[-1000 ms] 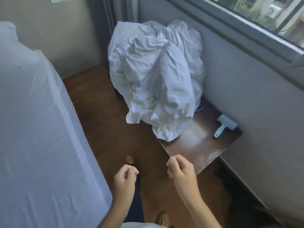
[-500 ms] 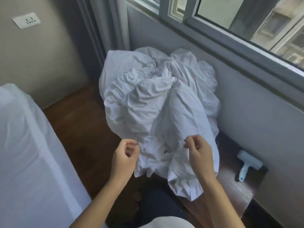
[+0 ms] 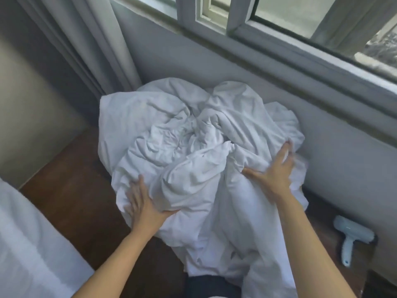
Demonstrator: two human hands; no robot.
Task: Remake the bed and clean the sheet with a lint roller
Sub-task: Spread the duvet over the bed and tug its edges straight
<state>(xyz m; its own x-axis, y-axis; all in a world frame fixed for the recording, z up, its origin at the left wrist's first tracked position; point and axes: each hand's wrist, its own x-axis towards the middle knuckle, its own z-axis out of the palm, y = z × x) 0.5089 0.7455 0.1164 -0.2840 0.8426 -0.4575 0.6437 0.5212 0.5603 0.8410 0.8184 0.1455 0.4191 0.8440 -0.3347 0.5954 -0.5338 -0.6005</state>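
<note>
Both hands, left [image 3: 142,206] and right [image 3: 274,176], spread flat against crumpled sheet [image 3: 182,147]; lint roller [image 3: 352,237] rightward.

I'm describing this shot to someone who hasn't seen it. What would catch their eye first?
A big crumpled white sheet heaped below the window, filling the middle of the view. The left hand and right hand lie spread on its near folds, fingers mostly straight. A pale blue lint roller lies to the right by the wall, untouched, and the bed edges in at lower left.
</note>
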